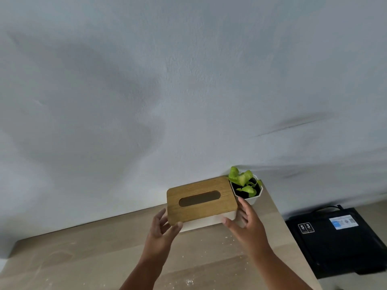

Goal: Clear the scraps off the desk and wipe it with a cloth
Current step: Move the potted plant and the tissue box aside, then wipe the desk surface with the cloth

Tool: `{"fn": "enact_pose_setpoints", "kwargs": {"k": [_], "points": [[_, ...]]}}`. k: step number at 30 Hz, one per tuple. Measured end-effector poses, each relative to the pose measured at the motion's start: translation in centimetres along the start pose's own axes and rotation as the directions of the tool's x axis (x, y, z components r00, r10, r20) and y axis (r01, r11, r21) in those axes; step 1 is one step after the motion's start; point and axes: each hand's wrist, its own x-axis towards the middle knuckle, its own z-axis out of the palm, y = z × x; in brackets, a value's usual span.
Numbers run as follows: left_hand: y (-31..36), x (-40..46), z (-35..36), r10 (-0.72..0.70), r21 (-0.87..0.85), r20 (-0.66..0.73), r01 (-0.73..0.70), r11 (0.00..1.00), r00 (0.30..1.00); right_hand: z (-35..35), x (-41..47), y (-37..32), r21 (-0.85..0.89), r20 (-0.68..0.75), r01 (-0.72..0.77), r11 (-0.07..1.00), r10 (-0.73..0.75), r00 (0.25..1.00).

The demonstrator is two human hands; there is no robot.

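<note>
A tissue box (pixel 201 203) with a wooden lid and a white base stands at the back of the light wooden desk (pixel 94 248), close to the wall. My left hand (pixel 162 229) holds its front-left corner, thumb on the lid's edge and fingers along the left side. My right hand (pixel 247 222) holds the right end, thumb on the white front face and fingers around the side. Small white scraps (pixel 206 240) lie scattered on the desk in front of the box, with more of these scraps (pixel 189 281) nearer to me. No cloth is in view.
A small green plant in a white pot (pixel 246 188) stands right beside the box at the desk's back right corner. The desk's right edge runs close to my right arm. Beyond it, lower down, sits a black device (pixel 335 239) with labels. A pale wall rises behind.
</note>
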Motion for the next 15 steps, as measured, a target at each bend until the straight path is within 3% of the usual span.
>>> {"fn": "enact_pose_setpoints", "kwargs": {"k": [15], "points": [[-6.5,-12.8,-2.4,0.014,-0.020,-0.012,-0.014,1.000,1.000,-3.7,-12.5,3.0,-0.165,-0.027,-0.021,0.986,0.017,0.999]]}}
